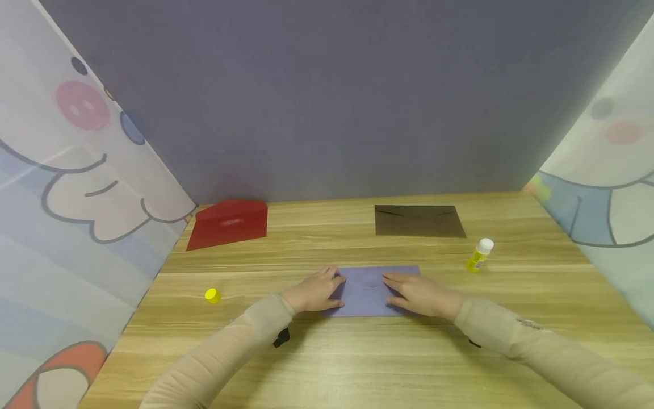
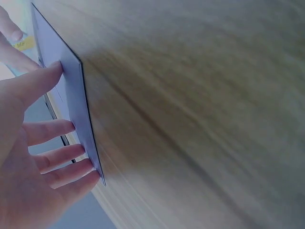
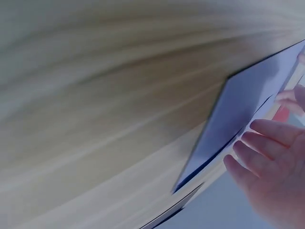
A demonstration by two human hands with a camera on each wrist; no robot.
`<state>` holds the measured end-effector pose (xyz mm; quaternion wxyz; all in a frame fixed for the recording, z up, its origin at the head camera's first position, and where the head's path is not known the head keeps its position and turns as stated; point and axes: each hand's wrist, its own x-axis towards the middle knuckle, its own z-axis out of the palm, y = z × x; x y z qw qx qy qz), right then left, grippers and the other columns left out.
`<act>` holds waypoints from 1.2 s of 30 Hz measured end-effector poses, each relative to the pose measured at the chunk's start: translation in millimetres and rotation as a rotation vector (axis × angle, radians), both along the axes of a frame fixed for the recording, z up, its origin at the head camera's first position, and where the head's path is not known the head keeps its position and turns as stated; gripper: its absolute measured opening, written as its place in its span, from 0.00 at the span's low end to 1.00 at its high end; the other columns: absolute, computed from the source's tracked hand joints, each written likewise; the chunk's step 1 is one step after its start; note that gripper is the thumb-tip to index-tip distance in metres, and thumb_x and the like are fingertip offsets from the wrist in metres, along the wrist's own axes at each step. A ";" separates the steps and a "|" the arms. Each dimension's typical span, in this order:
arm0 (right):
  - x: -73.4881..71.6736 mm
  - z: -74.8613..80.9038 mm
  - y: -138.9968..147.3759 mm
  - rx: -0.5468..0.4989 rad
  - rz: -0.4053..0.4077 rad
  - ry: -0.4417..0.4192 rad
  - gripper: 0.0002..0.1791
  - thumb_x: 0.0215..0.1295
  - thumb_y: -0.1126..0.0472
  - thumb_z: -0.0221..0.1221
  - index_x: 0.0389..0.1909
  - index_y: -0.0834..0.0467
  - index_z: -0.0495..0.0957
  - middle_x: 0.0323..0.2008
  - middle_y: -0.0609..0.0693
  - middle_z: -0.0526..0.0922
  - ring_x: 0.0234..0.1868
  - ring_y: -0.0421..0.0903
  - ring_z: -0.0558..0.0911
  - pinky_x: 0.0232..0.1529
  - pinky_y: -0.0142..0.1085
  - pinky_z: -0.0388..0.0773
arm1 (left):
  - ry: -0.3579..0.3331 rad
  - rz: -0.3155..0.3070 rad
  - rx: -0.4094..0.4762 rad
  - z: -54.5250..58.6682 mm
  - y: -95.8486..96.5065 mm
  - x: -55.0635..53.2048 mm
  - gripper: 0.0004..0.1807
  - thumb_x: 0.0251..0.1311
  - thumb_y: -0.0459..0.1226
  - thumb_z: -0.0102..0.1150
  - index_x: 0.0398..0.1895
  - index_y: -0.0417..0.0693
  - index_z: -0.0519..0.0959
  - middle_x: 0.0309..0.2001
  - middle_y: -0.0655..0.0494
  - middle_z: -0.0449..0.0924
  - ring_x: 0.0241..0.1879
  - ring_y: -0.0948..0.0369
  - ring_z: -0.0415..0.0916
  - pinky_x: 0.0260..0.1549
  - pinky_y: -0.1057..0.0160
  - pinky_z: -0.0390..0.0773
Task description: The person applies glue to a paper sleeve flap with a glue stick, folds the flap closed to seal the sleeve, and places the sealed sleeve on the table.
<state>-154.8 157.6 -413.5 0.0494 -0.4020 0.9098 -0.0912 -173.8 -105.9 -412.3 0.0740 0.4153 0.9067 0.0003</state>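
A lavender envelope lies on the wooden table in front of the person, its long side running left to right. At its left end is the left hand, palm down, with fingers and thumb spread; in the left wrist view its fingertips rest on the envelope. The right hand lies over the right part, fingers extended toward the middle. In the right wrist view, the right hand's straight fingers are along the edge of the envelope's flap, which stands slightly raised.
A red envelope lies at the back left, a dark brown envelope at the back right. The glue stick stands at the right, and a yellow cap lies at the left. Behind the wooden table rises a grey panel.
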 end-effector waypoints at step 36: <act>1.5 -12.9 -29.4 0.085 0.050 -0.043 0.33 0.66 0.47 0.43 0.64 0.64 0.55 0.66 0.55 0.54 0.65 0.51 0.56 0.62 0.46 0.56 | 0.016 -0.003 0.005 -2.6 -1.5 0.6 0.32 0.55 0.51 0.53 0.56 0.36 0.68 0.48 0.50 0.64 0.47 0.60 0.63 0.50 0.66 0.68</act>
